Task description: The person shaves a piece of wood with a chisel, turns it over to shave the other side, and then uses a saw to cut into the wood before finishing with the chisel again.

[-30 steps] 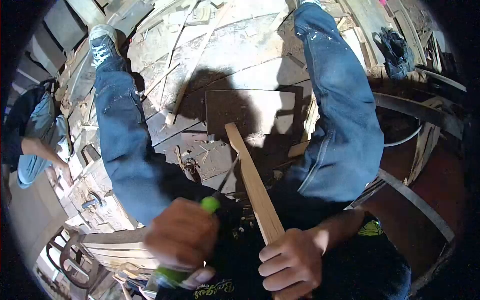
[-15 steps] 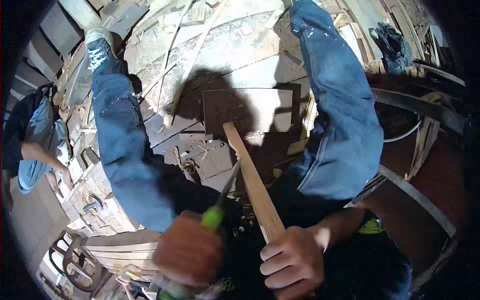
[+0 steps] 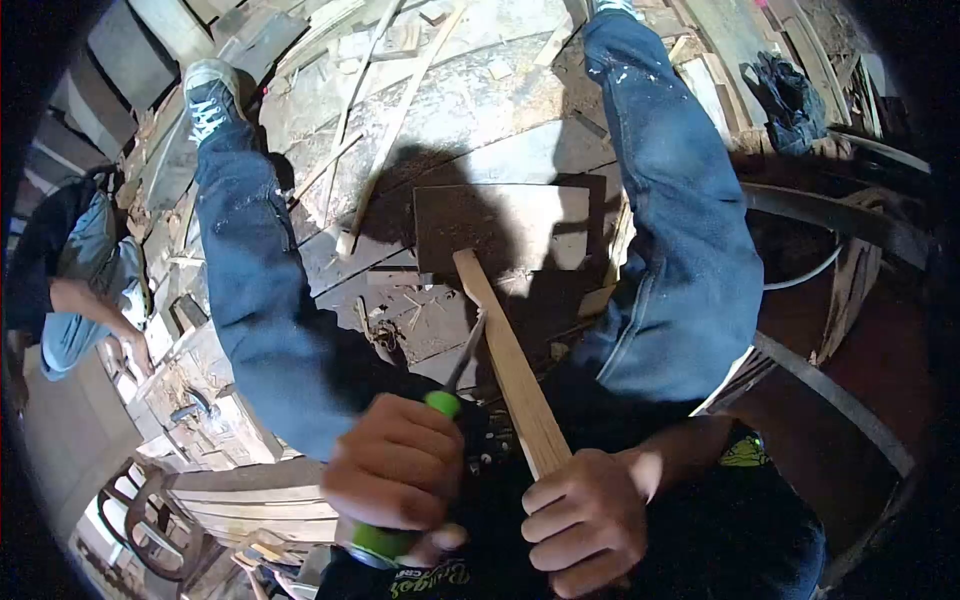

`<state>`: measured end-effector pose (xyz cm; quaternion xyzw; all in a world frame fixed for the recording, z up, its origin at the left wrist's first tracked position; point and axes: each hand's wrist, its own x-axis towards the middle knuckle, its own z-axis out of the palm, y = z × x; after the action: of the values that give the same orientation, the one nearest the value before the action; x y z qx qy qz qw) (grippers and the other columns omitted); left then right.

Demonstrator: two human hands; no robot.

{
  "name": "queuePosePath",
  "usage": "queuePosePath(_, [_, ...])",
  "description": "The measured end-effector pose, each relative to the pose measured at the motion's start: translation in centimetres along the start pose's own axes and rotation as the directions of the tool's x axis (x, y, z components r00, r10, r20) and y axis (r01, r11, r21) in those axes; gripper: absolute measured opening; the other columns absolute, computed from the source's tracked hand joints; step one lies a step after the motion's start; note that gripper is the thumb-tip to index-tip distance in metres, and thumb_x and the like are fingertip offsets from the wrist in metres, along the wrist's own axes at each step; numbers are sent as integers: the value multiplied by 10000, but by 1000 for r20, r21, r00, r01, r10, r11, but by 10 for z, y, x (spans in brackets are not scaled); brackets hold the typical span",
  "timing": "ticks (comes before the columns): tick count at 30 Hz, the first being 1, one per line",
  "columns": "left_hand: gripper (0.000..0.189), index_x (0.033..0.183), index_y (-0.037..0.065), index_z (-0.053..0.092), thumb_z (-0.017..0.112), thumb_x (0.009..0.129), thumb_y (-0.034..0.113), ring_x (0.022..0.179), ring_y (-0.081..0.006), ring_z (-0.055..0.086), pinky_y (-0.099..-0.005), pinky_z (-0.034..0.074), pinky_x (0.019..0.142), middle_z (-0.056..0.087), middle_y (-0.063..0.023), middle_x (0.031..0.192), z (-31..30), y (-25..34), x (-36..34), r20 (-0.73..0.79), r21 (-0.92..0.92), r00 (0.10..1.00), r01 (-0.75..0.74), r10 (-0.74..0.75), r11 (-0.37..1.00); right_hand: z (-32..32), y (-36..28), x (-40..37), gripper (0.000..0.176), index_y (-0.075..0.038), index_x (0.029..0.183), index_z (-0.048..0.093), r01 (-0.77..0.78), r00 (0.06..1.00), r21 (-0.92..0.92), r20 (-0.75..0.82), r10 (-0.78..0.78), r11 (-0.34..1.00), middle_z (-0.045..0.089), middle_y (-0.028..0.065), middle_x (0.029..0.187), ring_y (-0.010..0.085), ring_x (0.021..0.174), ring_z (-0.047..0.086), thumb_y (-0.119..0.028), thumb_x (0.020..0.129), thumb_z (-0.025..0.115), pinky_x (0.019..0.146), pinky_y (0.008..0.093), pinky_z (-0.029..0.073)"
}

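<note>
At the far left edge of the plank floor (image 3: 470,100), another person crouches in blue, a bare hand (image 3: 135,350) lowered among wood scraps. Next comes the wearer's grey sneaker (image 3: 208,95) near the floor's upper left corner, with the left leg (image 3: 255,290) in blue jeans stretching down from it. The left hand (image 3: 395,470) is closed in a full fist around a green-handled tool (image 3: 441,403); green shows above and below the fingers, and its narrow metal blade (image 3: 465,355) points up and to the right, its tip touching the left edge of a wooden slat (image 3: 505,355). The slat runs diagonally between the legs, its far end resting on a flat square board (image 3: 500,230) on the floor, its near end gripped tight by the right hand (image 3: 585,520), fingers wrapped around it. The right leg (image 3: 680,230) bends just beside the slat. Farther right, a dark cloth (image 3: 790,100) lies near the upper right corner, and a curved metal hoop (image 3: 840,400) crosses the lower right edge.
</note>
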<state>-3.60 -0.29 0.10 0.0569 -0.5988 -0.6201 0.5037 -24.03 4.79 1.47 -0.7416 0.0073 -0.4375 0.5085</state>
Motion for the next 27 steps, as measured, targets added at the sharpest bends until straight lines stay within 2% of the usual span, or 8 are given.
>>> queuePosePath(3, [183, 676, 52, 562, 721, 764, 27, 441, -168, 525, -319, 429, 407, 547, -29, 574, -10, 37, -22, -40, 34, 999, -10, 12, 999, -8, 5, 5, 260, -127, 679, 449, -13, 1000, 40, 23, 12, 999, 412, 8, 706, 173, 624, 474, -274, 864, 560, 532, 327, 382])
queuePosePath(5, [199, 667, 64, 560, 703, 804, 44, 451, -180, 577, -336, 495, 426, 589, -60, 574, -14, 24, -39, 3, -89, 916, -399, 401, 912, -17, 7, 14, 349, -149, 606, 416, 30, 1000, 57, 4, -31, 998, 375, -1, 649, 154, 555, 435, -180, 931, 540, 468, 323, 321])
queuePosePath(7, [224, 651, 56, 537, 739, 747, 48, 433, -183, 519, -308, 416, 403, 544, -43, 577, 2, -9, -1, 71, -14, 997, -22, 23, 1000, -16, 10, 13, 347, -147, 608, 421, 63, 998, 69, 0, -63, 996, 378, 0, 650, 157, 553, 438, -186, 930, 544, 470, 322, 323])
queuePosePath(11, [181, 663, 49, 544, 694, 755, 6, 443, -180, 521, -309, 408, 394, 541, -56, 577, 1, -3, -4, -98, 13, 994, -42, 43, 999, -1, -1, 3, 253, -130, 680, 455, -36, 999, 0, 0, 36, 999, 411, 10, 710, 173, 628, 474, -269, 865, 554, 540, 335, 387])
queuePosePath(13, [210, 653, 59, 522, 702, 740, -6, 469, -170, 527, -297, 401, 396, 559, -48, 613, -13, 18, -6, 83, -32, 994, -64, 67, 997, 1, 3, 1, 250, -130, 681, 458, -24, 1000, 28, -10, 25, 999, 410, 7, 709, 168, 622, 471, -269, 865, 553, 537, 335, 383])
queuePosePath(17, [207, 667, 56, 540, 724, 752, 15, 455, -175, 515, -305, 371, 397, 543, -28, 603, 7, -6, -1, 81, 28, 995, 49, -51, 998, 4, 3, 0, 251, -129, 685, 468, -29, 1000, 61, 9, 29, 998, 414, 5, 709, 163, 611, 469, -272, 875, 547, 537, 331, 377])
queuePosePath(23, [180, 663, 35, 558, 727, 721, 9, 472, -180, 544, -322, 419, 423, 558, -66, 603, -9, 10, -3, -62, 17, 998, 8, -7, 1000, -7, 1, 9, 259, -134, 677, 454, -37, 999, 29, -16, 37, 999, 409, 9, 707, 166, 611, 468, -266, 884, 538, 533, 331, 378])
queuePosePath(27, [193, 655, 36, 555, 740, 708, 18, 484, -183, 554, -335, 436, 430, 563, -59, 613, -8, 18, -5, 289, -130, 917, -248, 275, 960, 9, 3, -1, 253, -139, 678, 450, -31, 999, 78, -41, 34, 997, 404, -1, 705, 160, 606, 465, -265, 880, 536, 523, 328, 371])
